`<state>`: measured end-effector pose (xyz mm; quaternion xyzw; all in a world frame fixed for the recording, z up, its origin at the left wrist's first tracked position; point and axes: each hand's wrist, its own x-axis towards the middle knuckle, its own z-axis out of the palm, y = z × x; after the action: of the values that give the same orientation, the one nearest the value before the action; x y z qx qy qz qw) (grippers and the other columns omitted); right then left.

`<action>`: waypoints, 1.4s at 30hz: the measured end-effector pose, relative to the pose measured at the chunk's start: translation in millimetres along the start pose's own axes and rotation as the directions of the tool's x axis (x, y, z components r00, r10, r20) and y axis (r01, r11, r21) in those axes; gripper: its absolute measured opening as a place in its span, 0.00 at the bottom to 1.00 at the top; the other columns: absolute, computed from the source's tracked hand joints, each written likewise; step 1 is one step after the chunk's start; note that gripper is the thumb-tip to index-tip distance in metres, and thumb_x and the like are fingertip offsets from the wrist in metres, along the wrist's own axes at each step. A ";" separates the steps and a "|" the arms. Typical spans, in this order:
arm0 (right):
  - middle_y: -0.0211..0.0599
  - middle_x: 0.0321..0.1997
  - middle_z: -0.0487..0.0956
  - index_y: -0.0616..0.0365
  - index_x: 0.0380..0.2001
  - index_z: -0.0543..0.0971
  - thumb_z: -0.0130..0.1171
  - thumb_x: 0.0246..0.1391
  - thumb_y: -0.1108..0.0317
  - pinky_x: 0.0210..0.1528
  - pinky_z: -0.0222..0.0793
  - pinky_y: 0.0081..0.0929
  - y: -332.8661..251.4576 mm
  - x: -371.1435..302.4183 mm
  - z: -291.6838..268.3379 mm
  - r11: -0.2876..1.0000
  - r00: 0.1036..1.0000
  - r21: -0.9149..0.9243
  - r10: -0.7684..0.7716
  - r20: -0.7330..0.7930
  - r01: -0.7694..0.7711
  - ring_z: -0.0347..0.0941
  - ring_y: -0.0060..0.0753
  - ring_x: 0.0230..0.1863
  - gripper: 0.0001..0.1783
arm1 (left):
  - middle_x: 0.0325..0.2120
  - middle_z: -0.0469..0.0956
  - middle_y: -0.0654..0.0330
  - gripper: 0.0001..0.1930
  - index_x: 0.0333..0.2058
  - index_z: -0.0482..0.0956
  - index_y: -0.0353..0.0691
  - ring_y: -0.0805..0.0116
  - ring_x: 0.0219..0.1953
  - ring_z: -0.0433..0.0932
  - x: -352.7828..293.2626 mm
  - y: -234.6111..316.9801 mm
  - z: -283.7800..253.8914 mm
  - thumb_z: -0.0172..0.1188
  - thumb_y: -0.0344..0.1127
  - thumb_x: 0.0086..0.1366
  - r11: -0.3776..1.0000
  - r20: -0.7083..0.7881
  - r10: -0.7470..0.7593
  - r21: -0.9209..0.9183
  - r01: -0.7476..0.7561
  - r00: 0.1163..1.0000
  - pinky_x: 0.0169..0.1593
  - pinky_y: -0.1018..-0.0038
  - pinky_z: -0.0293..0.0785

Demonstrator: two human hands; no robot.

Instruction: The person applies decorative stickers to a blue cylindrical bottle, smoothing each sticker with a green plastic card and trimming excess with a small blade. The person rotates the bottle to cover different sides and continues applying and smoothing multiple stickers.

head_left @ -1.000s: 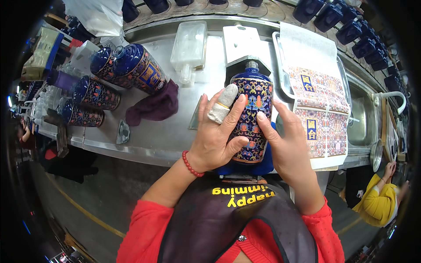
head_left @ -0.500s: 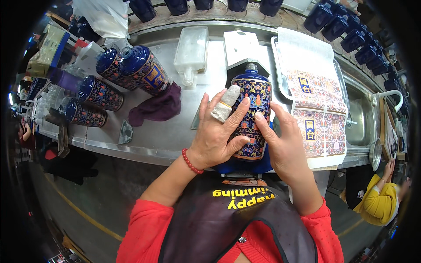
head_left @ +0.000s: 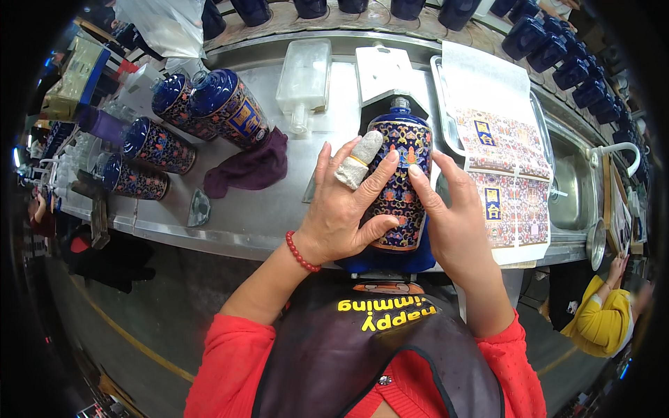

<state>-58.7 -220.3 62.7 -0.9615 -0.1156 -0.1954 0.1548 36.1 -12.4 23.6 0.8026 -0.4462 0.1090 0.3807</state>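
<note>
A dark blue bottle (head_left: 400,195) with a floral patterned wrap lies in front of me, its neck pointing away. My left hand (head_left: 341,202) rests on its left side, fingers spread, with the index fingertip and thumb touching the pattern. A grey cloth-like cover (head_left: 362,155) sits on one of that hand's fingers, and a red bead bracelet (head_left: 302,254) circles the wrist. On the bottle's right side, my right hand (head_left: 456,216) lays its outstretched thumb on the pattern, its fingers along the edge. Behind the bottle's neck stands an angled white block (head_left: 385,73).
Printed pattern sheets (head_left: 512,202) lie over a tray (head_left: 446,118) at right, near a sink (head_left: 573,177). Several decorated bottles (head_left: 233,111) and a purple cloth (head_left: 251,167) are at left. A clear glass bottle (head_left: 304,73) lies farther back. Blue bottles (head_left: 310,7) line the far conveyor.
The plain blue bottles along the far conveyor have shifted to the right. My hands stay on the patterned bottle, with only slight finger movement.
</note>
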 end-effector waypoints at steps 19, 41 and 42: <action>0.47 0.68 0.68 0.46 0.66 0.76 0.59 0.51 0.80 0.61 0.66 0.45 -4.2 7.0 -4.2 0.999 1.000 -0.029 0.019 0.018 -0.019 0.66 0.54 0.65 0.37 | 0.67 0.67 0.45 0.41 0.72 0.66 0.45 0.38 0.70 0.60 0.0 0.1 -0.4 0.55 0.66 0.69 1.000 0.011 0.007 0.002 -0.007 1.000 0.74 0.38 0.39; 0.47 0.68 0.68 0.45 0.63 0.78 0.59 0.51 0.78 0.60 0.65 0.46 -7.3 7.9 -9.2 0.996 1.000 -0.087 -0.019 0.002 0.019 0.65 0.54 0.65 0.34 | 0.67 0.68 0.44 0.41 0.71 0.66 0.45 0.38 0.69 0.61 0.8 -0.8 0.0 0.57 0.65 0.68 1.000 -0.007 0.014 -0.015 -0.014 1.000 0.74 0.39 0.39; 0.47 0.68 0.68 0.45 0.63 0.78 0.59 0.51 0.78 0.60 0.66 0.46 -7.4 8.5 -9.1 0.997 0.999 -0.075 -0.032 -0.016 0.030 0.65 0.54 0.65 0.34 | 0.67 0.68 0.44 0.41 0.71 0.66 0.45 0.38 0.69 0.61 0.7 -0.8 -0.3 0.57 0.65 0.68 1.000 -0.005 0.016 -0.011 -0.016 1.000 0.74 0.39 0.39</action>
<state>-56.2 -215.3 76.0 -0.9630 -0.1218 -0.2101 0.1167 37.2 -12.3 23.8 0.7965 -0.4522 0.1115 0.3856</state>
